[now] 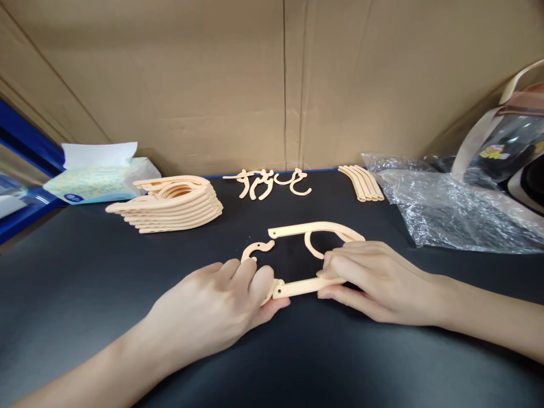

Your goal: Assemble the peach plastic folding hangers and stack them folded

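A peach plastic folding hanger frame (314, 229) lies on the black table (85, 272) in front of me. My right hand (374, 280) is closed on the frame's lower bar (297, 287) and its right end. My left hand (216, 306) pinches a peach hook piece (258, 249) against the left end of that bar. The joint between hook and bar is hidden under my left fingers.
A stack of finished peach hangers (174, 203) sits at back left, loose hook pieces (272, 181) at back centre, a row of curved bars (361, 182) to their right. A tissue pack (97, 175) is far left, crumpled clear plastic (450, 212) and a jug (505, 141) right. A cardboard wall (255, 79) is behind.
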Motion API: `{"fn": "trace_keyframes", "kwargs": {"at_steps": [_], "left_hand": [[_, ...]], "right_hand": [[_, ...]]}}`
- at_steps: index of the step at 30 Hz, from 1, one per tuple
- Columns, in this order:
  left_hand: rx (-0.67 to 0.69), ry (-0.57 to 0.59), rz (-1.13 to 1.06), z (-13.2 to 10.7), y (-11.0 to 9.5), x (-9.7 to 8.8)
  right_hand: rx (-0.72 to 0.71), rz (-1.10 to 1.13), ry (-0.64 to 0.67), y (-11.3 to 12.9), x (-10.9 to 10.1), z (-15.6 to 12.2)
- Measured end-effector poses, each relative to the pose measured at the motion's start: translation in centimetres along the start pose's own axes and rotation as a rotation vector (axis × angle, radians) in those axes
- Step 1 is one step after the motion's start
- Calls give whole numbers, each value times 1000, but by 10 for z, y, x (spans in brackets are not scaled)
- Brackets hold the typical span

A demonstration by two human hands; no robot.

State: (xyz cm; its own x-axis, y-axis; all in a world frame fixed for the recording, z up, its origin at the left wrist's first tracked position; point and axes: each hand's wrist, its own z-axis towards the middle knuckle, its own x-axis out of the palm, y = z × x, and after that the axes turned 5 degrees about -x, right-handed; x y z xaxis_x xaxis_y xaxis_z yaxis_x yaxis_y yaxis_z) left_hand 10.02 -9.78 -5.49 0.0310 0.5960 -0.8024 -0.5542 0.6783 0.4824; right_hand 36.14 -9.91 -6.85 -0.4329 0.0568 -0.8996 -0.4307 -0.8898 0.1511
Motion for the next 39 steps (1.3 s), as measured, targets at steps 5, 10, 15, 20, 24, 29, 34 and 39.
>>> {"fn": "trace_keyframes", "kwargs": {"at_steps": [5,10,15,20,24,29,34,39], "left_hand": [[5,-7,11,4,0,0],[15,-24,27,5,2,-4],[9,-73,-8,5,5,-2],[10,-65,-64,6,6,0],[11,-70,-89,6,5,-1],[14,-71,-104,6,6,-1],[11,-87,-105,3,6,0],[-24,-111,-145,-1,4,7]], "right_hand": [[-6,-10,-9,0,0,0],[32,62,-11,-1,1,-1],[29,77,-9,0,1,-2],[27,72,-17,0,1,-2],[32,87,-9,-1,0,-1],[43,106,-8,0,0,-2],[60,130,1,-2,1,-1],[54,122,8,-3,1,-1]]}}
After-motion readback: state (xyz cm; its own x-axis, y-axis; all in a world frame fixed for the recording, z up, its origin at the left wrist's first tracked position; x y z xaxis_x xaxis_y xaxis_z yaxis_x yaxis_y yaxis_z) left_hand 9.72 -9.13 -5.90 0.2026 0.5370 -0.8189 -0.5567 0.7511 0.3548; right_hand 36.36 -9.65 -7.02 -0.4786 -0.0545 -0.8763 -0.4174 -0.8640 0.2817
